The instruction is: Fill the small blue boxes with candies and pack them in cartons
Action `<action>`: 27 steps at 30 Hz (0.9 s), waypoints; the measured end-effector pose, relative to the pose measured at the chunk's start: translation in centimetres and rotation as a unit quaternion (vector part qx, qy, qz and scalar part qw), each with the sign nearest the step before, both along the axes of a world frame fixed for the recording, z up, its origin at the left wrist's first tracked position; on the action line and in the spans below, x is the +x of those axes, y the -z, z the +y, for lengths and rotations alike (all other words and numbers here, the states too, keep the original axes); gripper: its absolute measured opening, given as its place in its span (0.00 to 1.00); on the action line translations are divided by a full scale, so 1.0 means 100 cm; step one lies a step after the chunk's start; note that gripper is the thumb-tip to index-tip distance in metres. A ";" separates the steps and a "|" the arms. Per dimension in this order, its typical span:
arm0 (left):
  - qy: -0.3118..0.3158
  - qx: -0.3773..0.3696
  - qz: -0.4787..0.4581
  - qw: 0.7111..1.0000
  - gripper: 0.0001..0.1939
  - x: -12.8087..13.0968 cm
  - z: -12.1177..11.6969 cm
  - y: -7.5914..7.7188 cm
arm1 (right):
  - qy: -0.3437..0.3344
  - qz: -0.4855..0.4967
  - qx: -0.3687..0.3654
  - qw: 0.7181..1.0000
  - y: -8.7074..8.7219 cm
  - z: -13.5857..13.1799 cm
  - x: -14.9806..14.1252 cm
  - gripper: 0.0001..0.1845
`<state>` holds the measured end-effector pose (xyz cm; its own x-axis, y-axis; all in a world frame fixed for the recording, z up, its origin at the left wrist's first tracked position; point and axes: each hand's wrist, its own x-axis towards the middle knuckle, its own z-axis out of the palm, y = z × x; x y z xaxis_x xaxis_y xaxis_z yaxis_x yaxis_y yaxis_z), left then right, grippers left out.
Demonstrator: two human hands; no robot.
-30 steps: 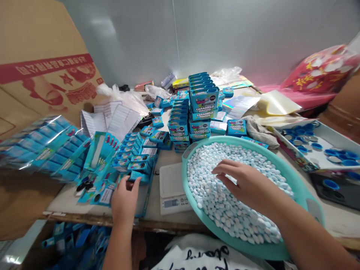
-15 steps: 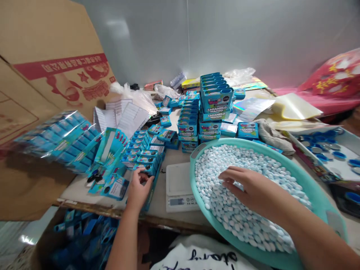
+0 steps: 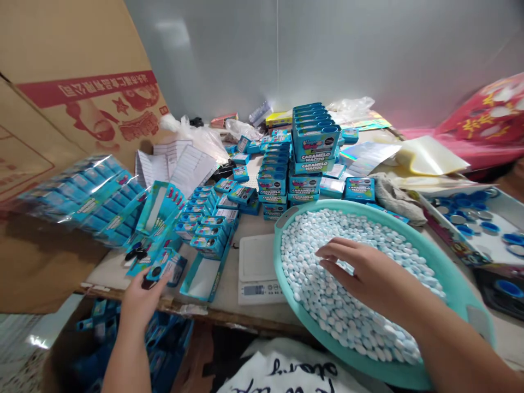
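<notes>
Blue candy box (image 3: 174,266) lies near the table (image 3: 229,281) edge, left hand (image 3: 141,295) right at it, fingers curled, can't tell if gripping. Right hand (image 3: 350,265) loosely bent over pale candies (image 3: 317,297) in a turquoise basin (image 3: 279,262), can't tell if pinching any. Digital scale (image 3: 256,259) just beside the basin.

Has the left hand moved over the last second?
Yes. Judged against the white scale, the left hand has moved left, farther from it, and slightly nearer the table's front edge.

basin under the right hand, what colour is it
The basin is turquoise; the head view shows it.
</notes>
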<state>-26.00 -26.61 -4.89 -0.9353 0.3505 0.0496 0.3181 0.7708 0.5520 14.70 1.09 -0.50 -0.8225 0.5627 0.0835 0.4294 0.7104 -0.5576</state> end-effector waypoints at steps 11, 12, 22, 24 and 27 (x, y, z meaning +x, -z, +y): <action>0.101 0.208 0.236 0.944 0.33 0.120 0.084 -0.037 | -0.017 -0.044 -0.009 0.999 0.010 -0.003 0.003 0.36; 0.154 0.204 0.189 0.948 0.30 0.130 0.098 -0.031 | -0.021 -0.060 -0.012 0.998 0.011 -0.004 0.003 0.40; 0.387 0.102 -0.137 0.906 0.41 0.094 0.163 -0.039 | -0.010 -0.084 -0.031 0.996 -0.004 -0.007 0.002 0.37; 0.381 0.115 -0.086 0.914 0.33 0.070 0.186 -0.060 | -0.009 -0.091 -0.035 0.995 -0.008 -0.008 0.001 0.35; 0.403 0.021 0.080 0.912 0.29 0.048 0.242 -0.076 | -0.004 -0.090 -0.031 0.995 -0.010 -0.009 -0.001 0.33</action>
